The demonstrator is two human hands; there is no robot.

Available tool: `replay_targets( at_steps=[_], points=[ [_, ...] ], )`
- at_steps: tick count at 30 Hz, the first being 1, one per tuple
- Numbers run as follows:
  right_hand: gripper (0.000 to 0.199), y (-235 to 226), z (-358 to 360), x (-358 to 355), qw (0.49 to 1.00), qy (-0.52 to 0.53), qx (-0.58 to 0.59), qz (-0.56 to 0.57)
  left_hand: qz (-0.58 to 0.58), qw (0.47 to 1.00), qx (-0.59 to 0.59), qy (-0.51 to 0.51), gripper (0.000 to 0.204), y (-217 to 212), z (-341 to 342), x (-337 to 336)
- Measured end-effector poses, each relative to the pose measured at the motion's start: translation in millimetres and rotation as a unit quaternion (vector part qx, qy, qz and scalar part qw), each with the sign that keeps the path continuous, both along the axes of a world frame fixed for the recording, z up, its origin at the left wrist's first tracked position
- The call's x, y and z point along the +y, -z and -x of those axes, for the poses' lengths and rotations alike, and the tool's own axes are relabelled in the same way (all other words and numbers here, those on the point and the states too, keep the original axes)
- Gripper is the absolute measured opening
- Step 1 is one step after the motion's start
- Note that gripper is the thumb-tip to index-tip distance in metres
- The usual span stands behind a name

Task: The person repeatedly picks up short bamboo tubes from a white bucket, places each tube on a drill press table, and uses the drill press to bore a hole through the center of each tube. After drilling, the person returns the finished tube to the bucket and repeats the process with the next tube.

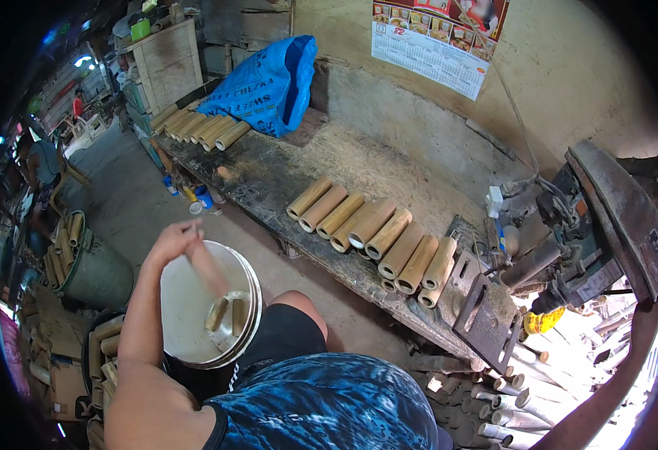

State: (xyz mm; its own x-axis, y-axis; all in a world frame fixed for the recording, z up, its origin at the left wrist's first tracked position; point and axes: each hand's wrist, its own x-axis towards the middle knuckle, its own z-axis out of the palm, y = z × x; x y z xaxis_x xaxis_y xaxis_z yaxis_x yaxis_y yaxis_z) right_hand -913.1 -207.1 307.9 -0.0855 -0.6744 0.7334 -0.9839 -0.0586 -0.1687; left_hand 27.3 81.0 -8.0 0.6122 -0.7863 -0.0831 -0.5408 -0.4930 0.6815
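Observation:
My left hand is raised at the far rim of a white bucket that stands by my left thigh. A skin-coloured smear runs from the hand down into the bucket, so I cannot make out the fingers or anything held. Short bamboo tubes lie at the bucket's bottom. At the far right, my right arm reaches up to a dark drill press. There my right hand is near or on the machine's lower edge, its fingers hidden. Beside the press, a row of cut bamboo tubes lies along the workbench.
More tubes lie at the bench's far end by a blue sack. A slotted metal plate sits below the drill chuck. Bamboo pieces are heaped beneath it. A green bin with bamboo stands at left, and people are farther off.

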Motion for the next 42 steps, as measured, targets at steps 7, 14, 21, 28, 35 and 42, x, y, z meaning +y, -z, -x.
replay_targets(
  at_steps=[7,14,21,28,35,42],
  points=[
    [0.038,0,6,-6,0.998,-0.056,0.024,0.002,-0.131,0.967,-0.199,0.092,0.073,79,11,-34],
    [0.039,-8,-32,15,0.997,-0.072,0.029,0.006,0.015,0.999,-0.048,0.011,0.072,72,79,-235],
    [0.040,-8,-46,25,0.996,-0.053,0.071,0.006,-0.035,0.998,-0.037,0.039,0.084,121,66,-284],
    [0.047,-13,-38,18,0.999,-0.021,0.043,-0.011,0.205,0.877,0.425,-0.086,0.043,111,38,-233],
    [0.048,-8,-60,26,0.996,-0.084,0.011,0.009,0.305,0.846,0.436,0.043,0.042,1,78,-162],
    [0.034,-14,-116,48,0.999,-0.012,0.036,0.032,0.248,0.782,0.508,0.264,0.034,-76,238,-169]
  ],
)
